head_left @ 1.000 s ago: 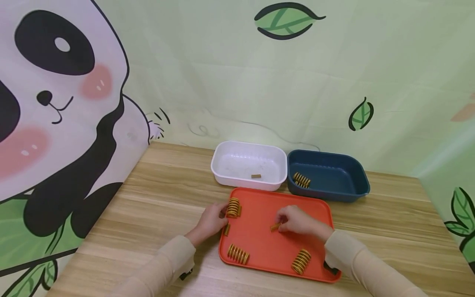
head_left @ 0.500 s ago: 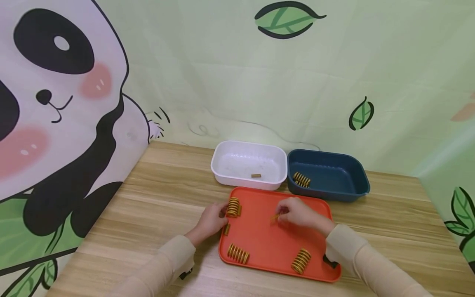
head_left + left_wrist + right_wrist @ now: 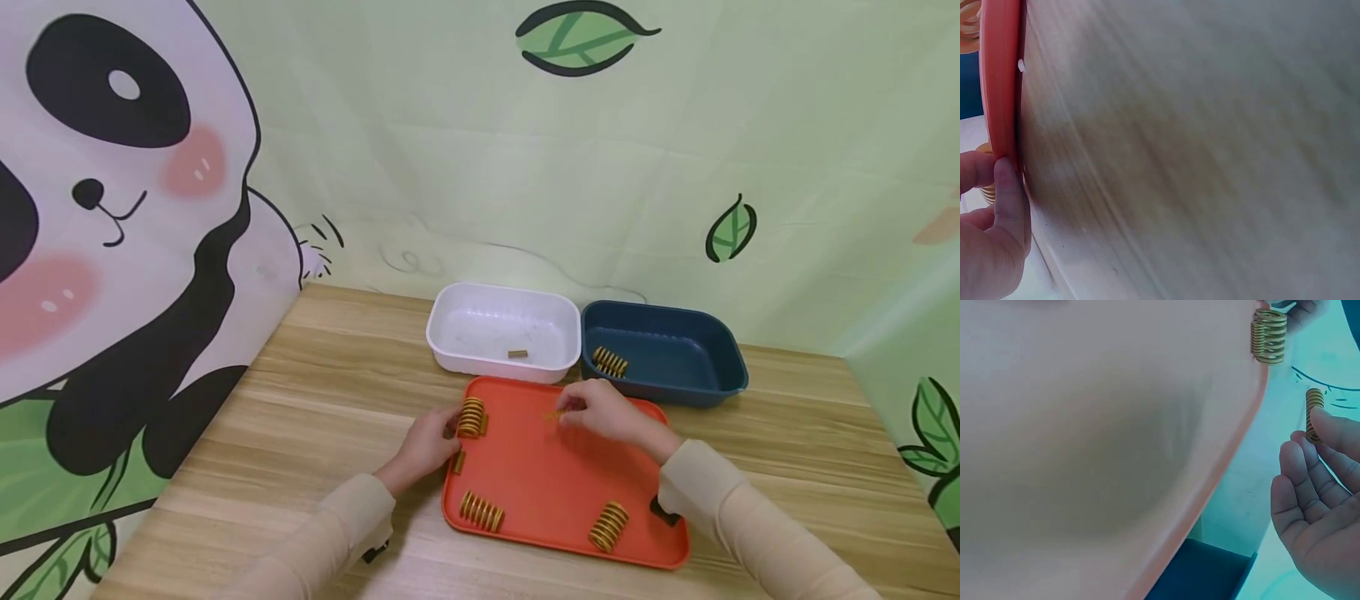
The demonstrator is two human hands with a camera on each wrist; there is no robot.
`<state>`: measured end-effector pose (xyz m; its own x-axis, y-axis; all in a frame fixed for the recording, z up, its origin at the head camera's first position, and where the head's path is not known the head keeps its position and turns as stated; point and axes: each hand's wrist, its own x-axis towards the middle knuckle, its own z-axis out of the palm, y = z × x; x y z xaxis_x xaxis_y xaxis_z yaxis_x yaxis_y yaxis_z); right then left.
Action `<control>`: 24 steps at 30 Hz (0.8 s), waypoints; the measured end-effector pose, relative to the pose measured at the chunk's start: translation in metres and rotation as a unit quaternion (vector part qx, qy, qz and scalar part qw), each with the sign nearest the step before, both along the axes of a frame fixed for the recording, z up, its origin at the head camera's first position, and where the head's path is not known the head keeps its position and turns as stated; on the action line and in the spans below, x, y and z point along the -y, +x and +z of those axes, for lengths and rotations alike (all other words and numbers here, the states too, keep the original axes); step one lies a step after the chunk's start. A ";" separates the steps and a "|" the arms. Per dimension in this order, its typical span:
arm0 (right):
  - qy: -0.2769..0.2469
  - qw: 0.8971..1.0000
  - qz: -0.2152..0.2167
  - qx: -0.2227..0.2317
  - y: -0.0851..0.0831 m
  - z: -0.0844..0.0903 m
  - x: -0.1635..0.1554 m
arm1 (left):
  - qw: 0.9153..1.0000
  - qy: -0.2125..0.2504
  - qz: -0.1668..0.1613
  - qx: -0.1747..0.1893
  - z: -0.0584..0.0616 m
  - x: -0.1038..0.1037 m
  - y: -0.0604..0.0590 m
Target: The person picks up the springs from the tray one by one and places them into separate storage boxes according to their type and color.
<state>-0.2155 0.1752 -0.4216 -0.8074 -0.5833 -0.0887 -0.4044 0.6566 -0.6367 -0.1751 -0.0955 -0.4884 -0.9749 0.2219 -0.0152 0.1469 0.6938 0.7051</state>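
In the head view, my right hand (image 3: 606, 410) is above the far part of a red tray (image 3: 555, 492). It pinches a small yellow coil spring (image 3: 1314, 411) between thumb and fingers, seen clearly in the right wrist view. At the tray's left side, my left hand (image 3: 424, 442) grips the rim between thumb and finger, as the left wrist view shows. Near that hand stand a large spring (image 3: 472, 417) and, partly behind it, a small one. Another small spring (image 3: 459, 462) lies by the left rim. Two more large springs lie along the near side, one left (image 3: 482, 512) and one right (image 3: 608, 527).
Behind the tray, a white bin (image 3: 504, 367) holds one small spring (image 3: 517, 354). Beside it on the right, a dark blue bin (image 3: 675, 390) contains large springs (image 3: 610, 362) in its left corner. A printed cloth backdrop (image 3: 450, 167) rises behind the wooden table (image 3: 345, 358).
My right hand has lifted the small spring from the middle of the tray and carried it away from me, toward the bins. My left hand stays on the rim.
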 end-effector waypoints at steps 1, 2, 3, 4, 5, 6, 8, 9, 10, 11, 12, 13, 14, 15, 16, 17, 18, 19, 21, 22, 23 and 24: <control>-0.002 1.000 -0.003 0.000 -0.001 0.001 0.000 | 1.000 0.001 -0.001 -0.001 0.000 0.000 0.000; -0.005 1.000 -0.006 0.001 -0.001 0.002 0.000 | 1.000 0.001 -0.001 -0.002 0.000 0.000 0.000; -0.007 1.000 -0.010 0.002 -0.002 0.003 0.000 | 1.000 0.001 -0.001 -0.003 0.000 0.000 0.000; -0.009 1.000 -0.013 0.003 -0.002 0.003 0.000 | 1.000 0.001 0.000 -0.003 0.000 0.000 0.000; -0.010 1.000 -0.016 0.002 -0.003 0.004 0.000 | 1.000 0.001 0.001 -0.002 0.000 0.000 0.000; -0.012 1.000 -0.021 0.004 -0.003 0.005 0.000 | 1.000 0.001 0.001 -0.002 0.000 0.000 0.000; -0.017 0.999 -0.029 0.006 -0.005 0.008 0.000 | 1.000 0.000 0.001 -0.002 0.000 0.000 0.000; -0.018 0.999 -0.033 0.007 -0.005 0.009 0.000 | 1.000 0.000 0.001 -0.002 0.000 0.000 0.000; -0.020 0.999 -0.037 0.008 -0.006 0.011 0.000 | 1.000 0.000 0.002 -0.002 0.000 0.000 0.000; -0.022 0.999 -0.043 0.011 -0.007 0.012 0.000 | 1.000 -0.001 0.001 -0.001 0.000 0.000 0.000; -0.024 0.999 -0.047 0.012 -0.008 0.014 0.001 | 1.000 -0.001 0.000 -0.001 0.000 0.000 0.000; -0.026 0.998 -0.050 0.012 -0.009 0.015 0.001 | 1.000 -0.001 -0.001 -0.001 0.000 0.000 0.000; -0.026 0.998 -0.054 0.012 -0.010 0.017 0.001 | 1.000 0.001 -0.001 -0.001 0.000 0.000 0.000; -0.025 0.998 -0.056 0.009 -0.011 0.018 0.001 | 1.000 0.003 -0.003 -0.005 0.000 0.000 0.000; -0.026 0.998 -0.059 0.005 -0.012 0.020 0.001 | 1.000 0.006 -0.005 -0.009 0.000 0.000 0.000; -0.025 0.998 -0.062 -0.001 -0.013 0.021 0.001 | 1.000 0.008 -0.007 -0.013 0.000 0.001 0.000; -0.025 0.998 -0.064 -0.007 -0.014 0.022 0.001 | 1.000 0.010 -0.009 -0.018 0.000 0.001 0.000; -0.027 0.997 -0.067 -0.012 -0.016 0.023 0.001 | 1.000 0.012 -0.010 -0.022 -0.001 0.001 -0.001; -0.031 0.997 -0.074 -0.021 -0.018 0.024 0.002 | 0.999 0.012 -0.014 -0.031 -0.001 0.001 0.000; -0.033 0.996 -0.076 -0.024 -0.019 0.024 0.002 | 0.999 0.012 -0.015 -0.032 -0.001 0.001 0.000; -0.037 0.996 -0.078 -0.025 -0.019 0.025 0.002 | 0.999 0.010 -0.017 -0.033 -0.001 0.001 0.000; -0.040 0.996 -0.080 -0.026 -0.020 0.025 0.002 | 0.999 0.009 -0.017 -0.031 0.000 0.001 0.000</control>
